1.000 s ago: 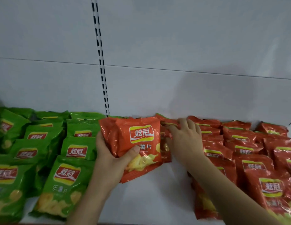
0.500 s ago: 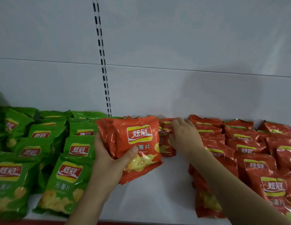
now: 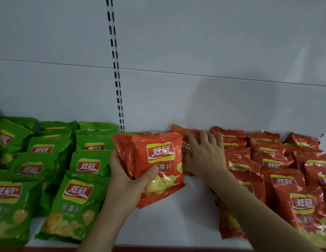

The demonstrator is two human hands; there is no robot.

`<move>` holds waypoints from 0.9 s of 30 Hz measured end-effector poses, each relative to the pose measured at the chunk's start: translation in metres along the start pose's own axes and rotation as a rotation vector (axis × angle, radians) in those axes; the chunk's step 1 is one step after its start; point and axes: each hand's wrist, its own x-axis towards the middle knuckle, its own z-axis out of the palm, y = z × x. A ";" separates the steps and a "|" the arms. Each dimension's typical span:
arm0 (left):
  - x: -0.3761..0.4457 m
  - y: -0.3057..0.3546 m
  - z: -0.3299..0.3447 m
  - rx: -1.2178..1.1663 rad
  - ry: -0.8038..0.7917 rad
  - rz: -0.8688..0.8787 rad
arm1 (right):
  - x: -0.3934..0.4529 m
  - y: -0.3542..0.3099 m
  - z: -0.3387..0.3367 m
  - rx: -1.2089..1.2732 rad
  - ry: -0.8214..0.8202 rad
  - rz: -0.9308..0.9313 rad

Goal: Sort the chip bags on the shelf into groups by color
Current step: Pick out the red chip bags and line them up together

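Observation:
My left hand [image 3: 125, 180] grips an orange chip bag [image 3: 155, 160] above the middle of the white shelf [image 3: 176, 219], thumb across its front. My right hand [image 3: 206, 155] lies with spread fingers on another orange bag [image 3: 186, 146] at the left end of the orange group, partly hidden behind the held bag. Several orange bags [image 3: 278, 171] fill the shelf's right side. Several green bags [image 3: 49, 164] fill the left side.
A white back panel with a slotted upright [image 3: 116, 73] rises behind the bags. The shelf's front edge has a red strip [image 3: 122, 249]. A bare white strip of shelf lies between the green and orange groups.
My right hand has opened its fingers flatter over the orange bag at the back. The held bag in my left hand stays in about the same place.

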 end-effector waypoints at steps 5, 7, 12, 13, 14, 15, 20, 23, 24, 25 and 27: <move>-0.001 0.000 0.001 -0.001 -0.013 -0.004 | 0.007 -0.003 0.005 0.027 -0.002 -0.083; 0.001 -0.002 0.001 0.006 -0.015 -0.007 | 0.006 -0.004 0.006 0.039 0.008 -0.084; 0.003 -0.002 0.001 0.003 -0.028 -0.012 | -0.011 0.004 -0.011 0.212 0.159 -0.020; 0.004 -0.002 0.001 -0.007 -0.032 -0.014 | -0.018 0.005 -0.021 0.340 0.230 0.010; 0.005 -0.002 0.001 -0.018 -0.036 -0.017 | -0.026 0.006 -0.032 0.519 0.279 0.057; 0.005 -0.002 0.002 -0.027 -0.040 -0.018 | -0.036 0.005 -0.045 0.721 0.287 0.097; 0.009 -0.008 0.010 -0.061 -0.052 0.002 | -0.081 -0.016 -0.061 1.113 -0.005 -0.162; 0.008 -0.007 0.014 -0.067 -0.062 0.040 | -0.089 -0.019 -0.053 1.277 -0.036 -0.080; 0.008 -0.007 0.014 -0.070 -0.068 0.041 | -0.090 -0.019 -0.054 1.302 -0.013 -0.045; 0.008 -0.006 0.014 -0.070 -0.069 0.039 | -0.090 -0.019 -0.054 1.337 0.002 -0.016; 0.009 -0.005 0.012 -0.040 -0.013 0.063 | -0.089 -0.015 -0.057 1.317 0.033 0.030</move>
